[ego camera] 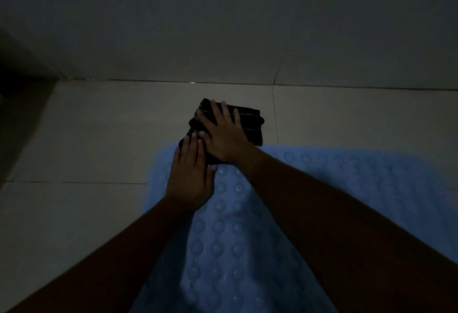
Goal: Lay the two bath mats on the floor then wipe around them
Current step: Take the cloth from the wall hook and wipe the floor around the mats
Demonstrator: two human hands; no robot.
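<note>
At the far left the pale tiled floor [81, 136] runs up to the wall [223, 27], and the light is dim throughout.

The left hand [190, 179] lies palm down over the far-left corner of the blue bath mat [359, 179]. Its fingers are straight and close together, and their tips rest on the near-left end of a dark folded cloth [250, 124]. The grip here is released, with the hand pressing flat rather than grasping.

The cloth sits on the floor tile just beyond the mat's far edge. Its near-left end reaches onto the mat's corner, beside the left hand's thumb. Thin lighter stripes cross its top.

The right hand [223, 134] comes in at an angle from the right and lies flat on top of the cloth, just beyond the left hand's fingertips. Its fingers are spread and straight, pointing toward the wall. This grip is released as well, with the palm and fingers pressing down on the cloth.

The bath mat lies spread on the floor beneath both forearms, rows of round suction cups showing on it. It stretches to the right edge of the view and down to the bottom.
</note>
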